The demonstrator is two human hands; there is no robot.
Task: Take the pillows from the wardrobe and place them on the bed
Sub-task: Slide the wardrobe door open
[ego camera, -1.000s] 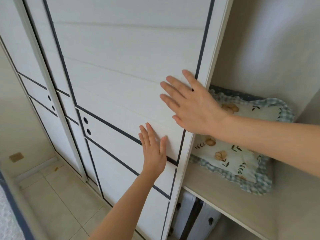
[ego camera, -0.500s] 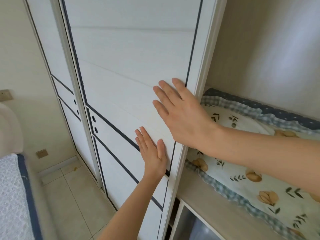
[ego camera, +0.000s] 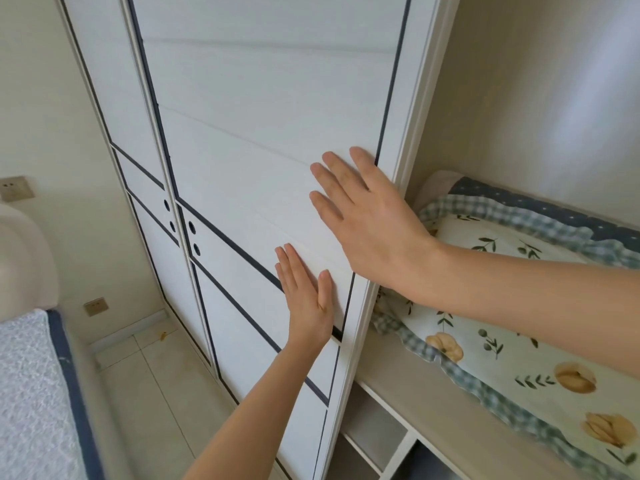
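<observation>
**Door Nearly Clear, Pillow Waiting to the Right**

Pale walls and a tiled floor frame a tall white wardrobe whose sliding door (ego camera: 263,161), trimmed in dark lines, fills the middle of the view. Both hands lie flat against that panel with fingers spread, so neither grip is clenched or grasping anything. The right hand (ego camera: 363,216) presses high, close to the door's right edge; the left hand (ego camera: 306,299) sits just below and to its left.

Behind and to the right of the right hand, on the open wardrobe shelf (ego camera: 408,386), lies a floral pillow (ego camera: 519,327) with a checked ruffle border. Its near corner is tucked just beneath the right wrist. A second, blue dotted pillow edge (ego camera: 540,207) shows behind it, against the back wall. The floral pillow's long axis appears to run along the shelf, away to the right and out of view.

By my reading, the right hand is much nearer and would need only to swing rightward and down to reach it; the left would have to cross the door edge. The bed (ego camera: 31,393) lies far off to the lower left of both hands.
</observation>
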